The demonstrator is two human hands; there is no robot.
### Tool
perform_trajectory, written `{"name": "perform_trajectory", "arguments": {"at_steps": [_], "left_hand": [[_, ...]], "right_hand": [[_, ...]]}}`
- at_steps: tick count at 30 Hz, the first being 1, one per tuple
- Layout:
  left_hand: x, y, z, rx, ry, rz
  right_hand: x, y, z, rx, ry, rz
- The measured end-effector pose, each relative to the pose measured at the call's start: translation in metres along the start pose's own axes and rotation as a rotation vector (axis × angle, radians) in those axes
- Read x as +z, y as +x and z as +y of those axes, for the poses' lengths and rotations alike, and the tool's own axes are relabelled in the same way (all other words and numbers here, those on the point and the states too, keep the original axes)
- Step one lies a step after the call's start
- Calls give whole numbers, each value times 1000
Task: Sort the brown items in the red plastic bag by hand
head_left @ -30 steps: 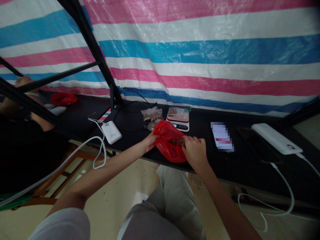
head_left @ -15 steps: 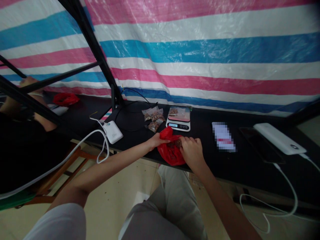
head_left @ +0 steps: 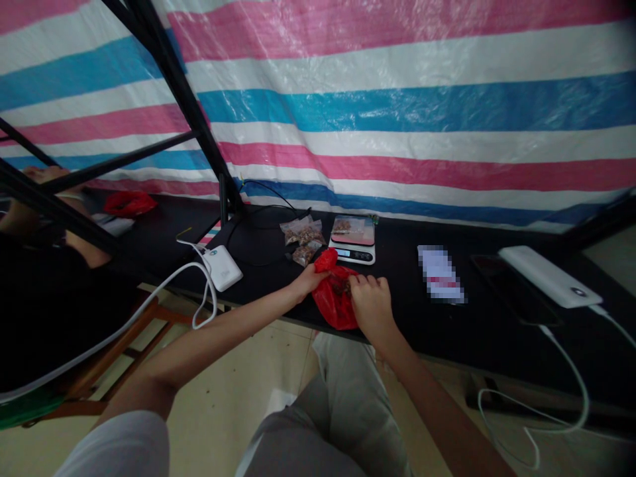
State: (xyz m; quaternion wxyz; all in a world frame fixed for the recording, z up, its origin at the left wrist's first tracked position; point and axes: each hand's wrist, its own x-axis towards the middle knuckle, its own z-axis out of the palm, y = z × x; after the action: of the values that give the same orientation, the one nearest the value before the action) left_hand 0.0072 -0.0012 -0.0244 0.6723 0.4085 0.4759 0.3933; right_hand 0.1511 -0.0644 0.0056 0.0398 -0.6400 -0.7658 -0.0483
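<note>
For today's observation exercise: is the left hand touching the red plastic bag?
Touching. The head view shows the left hand pinching the raised edge of the red plastic bag, with no gap between them.

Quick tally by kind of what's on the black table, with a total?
Red bags: 2
Clear packets: 3
Scale: 1
Power banks: 2
Phone: 1
Card: 1
Total: 10

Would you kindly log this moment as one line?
left hand: holds red bag open | right hand: at bag mouth | scale: behind
</note>
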Motion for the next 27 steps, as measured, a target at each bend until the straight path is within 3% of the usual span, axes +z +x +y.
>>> {"name": "perform_trajectory", "arguments": {"at_steps": [9,19,27], "left_hand": [[9,0,11,39,-55,96],[20,-3,24,60,-105,-9],[12,-4,24,48,-50,16]], "right_hand": [[11,1,9,0,204,48],[25,6,17,87,392,40],[29,5,20,104,482,42]]}}
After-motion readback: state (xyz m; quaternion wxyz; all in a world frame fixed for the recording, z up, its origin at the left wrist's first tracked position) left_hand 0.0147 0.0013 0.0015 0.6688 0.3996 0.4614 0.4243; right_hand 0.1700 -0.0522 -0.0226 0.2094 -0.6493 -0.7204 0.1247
